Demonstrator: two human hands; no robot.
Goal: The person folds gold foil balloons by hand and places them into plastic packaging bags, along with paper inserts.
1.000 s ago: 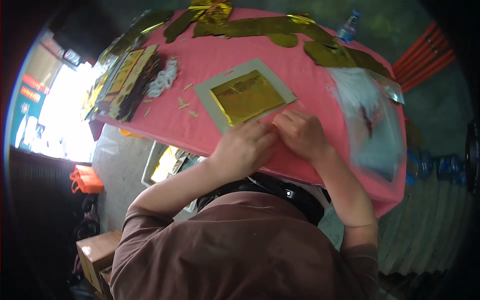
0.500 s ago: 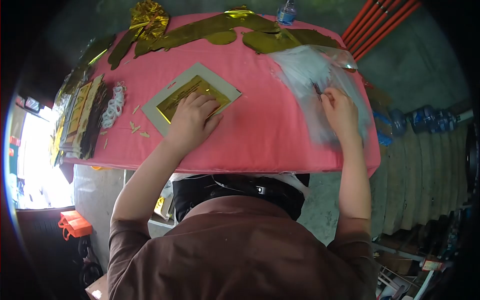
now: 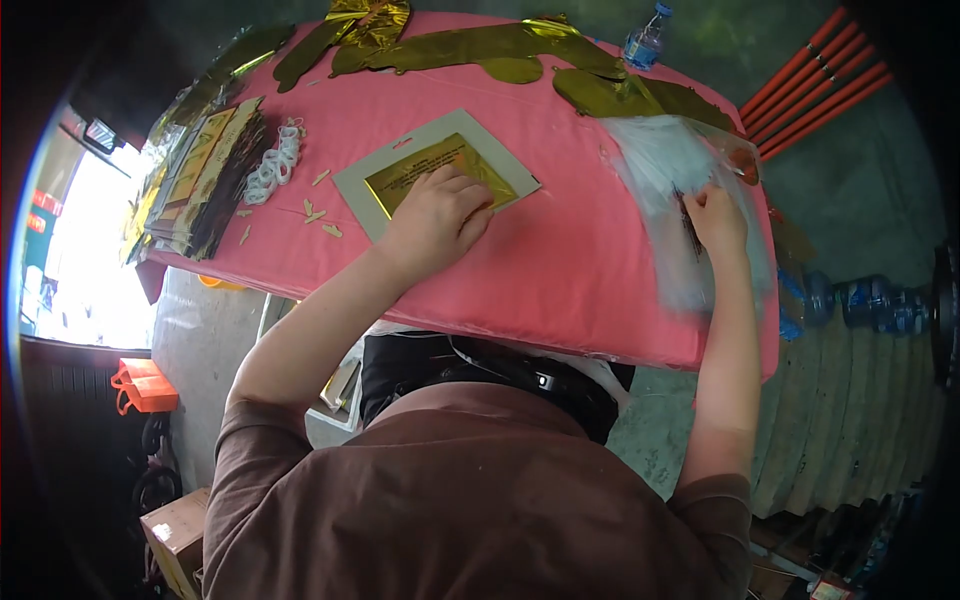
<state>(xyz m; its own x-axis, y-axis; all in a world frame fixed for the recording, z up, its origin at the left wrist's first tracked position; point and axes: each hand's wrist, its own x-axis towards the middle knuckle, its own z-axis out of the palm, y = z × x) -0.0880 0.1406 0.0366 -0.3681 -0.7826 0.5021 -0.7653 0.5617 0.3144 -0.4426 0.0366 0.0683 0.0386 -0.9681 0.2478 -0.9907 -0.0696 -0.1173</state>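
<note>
My left hand (image 3: 437, 222) rests on a folded gold foil sheet (image 3: 385, 187) with dark print, its fingers loosely bent and its thumb apart. Under the foil lies a grey card (image 3: 515, 160) with a slot near one edge. On the right, a stack of clear plastic bags (image 3: 655, 150) covers part of the table. A small bundle of thin dark strands (image 3: 692, 236) lies on the bags. The fingertips of my right hand (image 3: 718, 217) are pinched together at the upper end of these strands; how many they grip is hidden.
Pink cloth covers the table (image 3: 560, 270). White rings (image 3: 275, 165), small pale pieces (image 3: 315, 212) and a pile of printed packs (image 3: 205, 180) are on the left. Flat gold foil shapes (image 3: 480, 52) line the far edge, with a water bottle (image 3: 645, 40). Red poles (image 3: 815, 85) stand beyond.
The view has shifted and tilted, so the table appears turned. My right hand has moved along the strands, exposing more of them below its fingertips. My left hand stays on the foil.
</note>
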